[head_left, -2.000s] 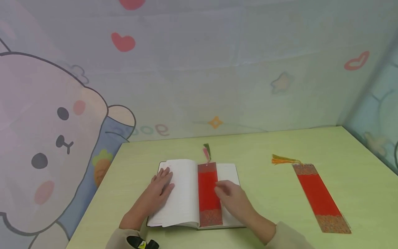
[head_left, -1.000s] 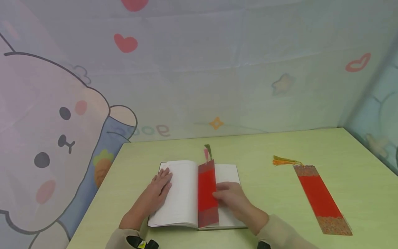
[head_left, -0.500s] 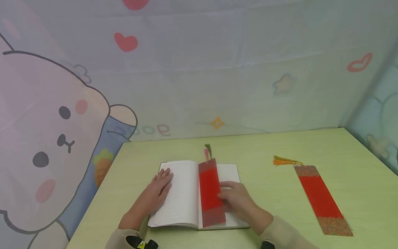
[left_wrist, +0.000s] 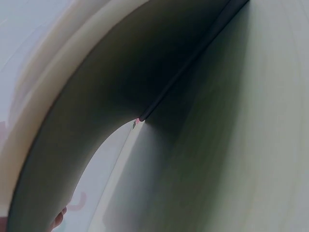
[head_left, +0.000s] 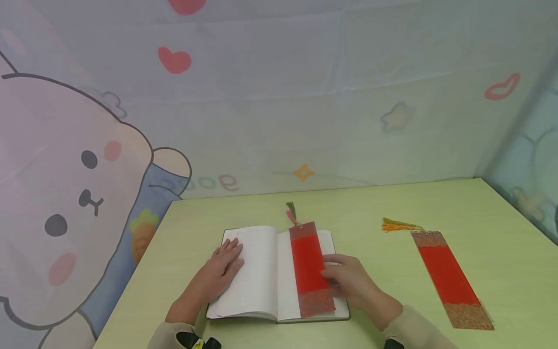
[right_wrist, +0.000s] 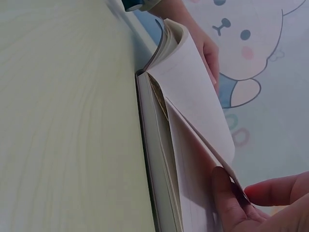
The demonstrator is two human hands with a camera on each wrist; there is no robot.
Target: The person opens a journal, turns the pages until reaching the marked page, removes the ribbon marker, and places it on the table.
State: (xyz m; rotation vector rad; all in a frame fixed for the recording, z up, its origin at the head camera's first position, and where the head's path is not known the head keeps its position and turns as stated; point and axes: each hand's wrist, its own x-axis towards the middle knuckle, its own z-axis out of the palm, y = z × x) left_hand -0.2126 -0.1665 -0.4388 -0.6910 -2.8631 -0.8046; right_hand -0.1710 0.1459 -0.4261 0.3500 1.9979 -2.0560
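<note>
An open notebook [head_left: 261, 271] with white pages lies on the table. Flat across its left page rests my left hand [head_left: 221, 269], fingers extended. My right hand [head_left: 348, 278] pinches the right edge of a red bookmark [head_left: 309, 264] with patterned ends and a pink and green tassel. The bookmark is tilted over the right page. In the right wrist view, thumb and fingers grip the bookmark's edge [right_wrist: 207, 140], which is raised off the page. The left wrist view shows mostly the underside of the notebook's raised left side [left_wrist: 96, 82].
A second red bookmark [head_left: 451, 278] with an orange and yellow tassel [head_left: 398, 225] lies on the right of the pale green table [head_left: 370, 208]. A printed cloth backdrop [head_left: 279, 97] with a cartoon bear stands behind the table.
My right hand has taken hold of the red bookmark and moved it right, away from the notebook's spine, uncovering part of the right page. My left hand has stayed in place.
</note>
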